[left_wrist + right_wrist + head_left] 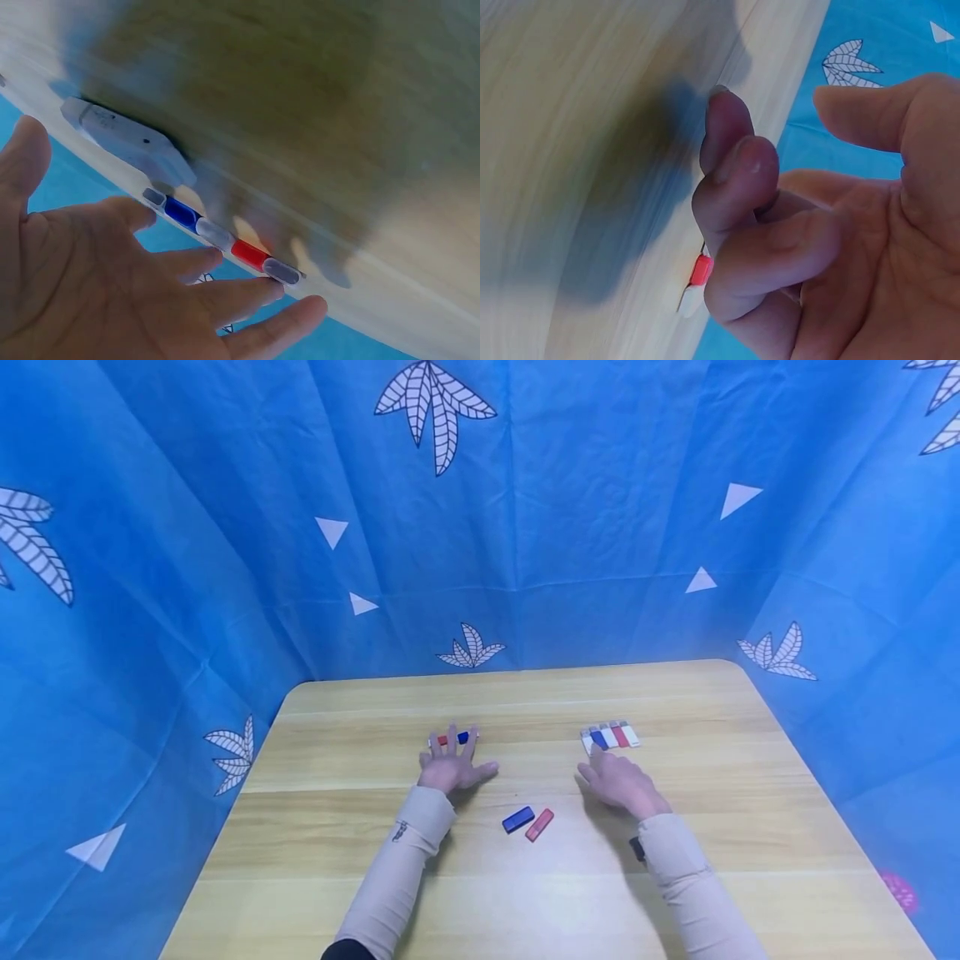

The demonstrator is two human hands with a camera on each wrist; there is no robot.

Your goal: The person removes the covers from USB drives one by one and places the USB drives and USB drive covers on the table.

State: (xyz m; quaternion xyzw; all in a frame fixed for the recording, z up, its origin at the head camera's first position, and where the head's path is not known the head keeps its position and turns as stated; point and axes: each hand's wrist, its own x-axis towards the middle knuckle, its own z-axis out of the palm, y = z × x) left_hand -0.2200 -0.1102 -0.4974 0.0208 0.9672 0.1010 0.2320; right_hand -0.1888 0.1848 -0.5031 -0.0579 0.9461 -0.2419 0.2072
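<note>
My left hand [450,768] lies spread, its fingers reaching over a row of small bars [442,740]. In the left wrist view that row alternates pale, blue [181,214] and red [248,254] pieces, with fingertips against or close to it; which touch is unclear. Nearer the camera lies a pale grey bar [127,142]. On the right, my right hand [621,781] is just in front of a second row of white, blue and red bars [609,737]. Its fingers curl loosely with the thumb apart and nothing held; a red bar [700,270] shows behind them.
A blue bar [518,819] and a red bar [539,825] lie side by side, slightly apart, nearer me between the forearms. The wooden table [322,827] has a blue patterned curtain [585,527] behind and along both sides.
</note>
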